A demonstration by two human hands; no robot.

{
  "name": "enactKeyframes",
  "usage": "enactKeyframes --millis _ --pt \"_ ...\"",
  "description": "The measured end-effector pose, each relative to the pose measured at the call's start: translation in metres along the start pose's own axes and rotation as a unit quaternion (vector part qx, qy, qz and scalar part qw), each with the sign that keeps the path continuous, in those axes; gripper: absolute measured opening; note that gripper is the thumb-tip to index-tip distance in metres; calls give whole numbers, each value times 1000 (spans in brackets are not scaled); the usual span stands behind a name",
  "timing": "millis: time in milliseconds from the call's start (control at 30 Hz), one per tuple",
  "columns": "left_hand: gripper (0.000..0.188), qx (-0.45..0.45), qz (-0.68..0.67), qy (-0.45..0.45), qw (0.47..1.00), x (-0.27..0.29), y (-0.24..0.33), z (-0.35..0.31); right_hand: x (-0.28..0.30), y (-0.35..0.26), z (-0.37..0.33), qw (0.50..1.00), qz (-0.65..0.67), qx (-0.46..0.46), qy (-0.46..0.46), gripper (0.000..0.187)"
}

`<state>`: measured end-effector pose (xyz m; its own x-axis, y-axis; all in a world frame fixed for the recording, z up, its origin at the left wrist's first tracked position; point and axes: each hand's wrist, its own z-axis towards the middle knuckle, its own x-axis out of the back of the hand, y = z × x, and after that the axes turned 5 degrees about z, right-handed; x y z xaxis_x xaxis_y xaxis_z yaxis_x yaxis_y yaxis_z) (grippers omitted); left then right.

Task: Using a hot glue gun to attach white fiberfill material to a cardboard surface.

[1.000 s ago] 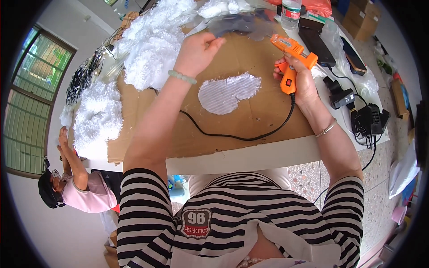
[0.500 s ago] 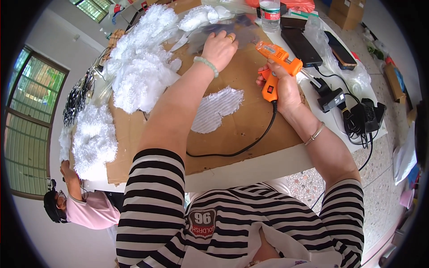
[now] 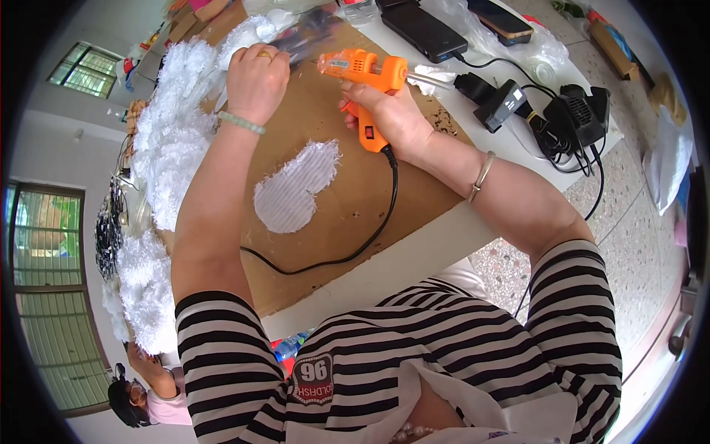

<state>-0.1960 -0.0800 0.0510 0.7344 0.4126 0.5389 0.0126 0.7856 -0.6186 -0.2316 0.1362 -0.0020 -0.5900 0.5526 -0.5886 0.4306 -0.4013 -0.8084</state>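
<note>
My right hand [image 3: 393, 118] grips an orange hot glue gun [image 3: 353, 66] by its handle, the nozzle pointing left toward my other hand. A clear glue stick juts from the gun's back, and its black cord [image 3: 329, 260] curves over the cardboard [image 3: 370, 214]. My left hand [image 3: 259, 80], closed with its fingers bent under, is beside a dark see-through plastic sheet [image 3: 314, 33]; its fingertips and anything in them are hidden. Nearer me lies a white, ribbed fabric piece [image 3: 292, 196] with rounded lobes and frayed edges, touched by neither hand.
Fluffy white fabric pieces [image 3: 170, 140] are heaped along the left side. On the right are a black power bank [image 3: 425, 33], a phone [image 3: 503, 18], adapters with tangled cables [image 3: 569, 118] and clear plastic. Another person [image 3: 151, 392] works at the table's left end.
The view has turned, shifting the table contents leftward. My left hand has drawn back from lying over the dark plastic, its fingers now bent. The glue gun stays in my right hand.
</note>
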Motion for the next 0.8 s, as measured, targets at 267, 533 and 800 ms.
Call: enactKeyframes --millis 267,533,800 --pt "3 -45 -126 -149 980 16 17 -35 -3 2 -3 999 -35 14 -33 21" --pt "8 120 -318 -186 922 12 14 -37 -2 -1 -4 999 -31 22 -15 22" --pt "13 315 -376 -200 848 7 10 -43 -2 1 -1 999 -33 15 -19 25"
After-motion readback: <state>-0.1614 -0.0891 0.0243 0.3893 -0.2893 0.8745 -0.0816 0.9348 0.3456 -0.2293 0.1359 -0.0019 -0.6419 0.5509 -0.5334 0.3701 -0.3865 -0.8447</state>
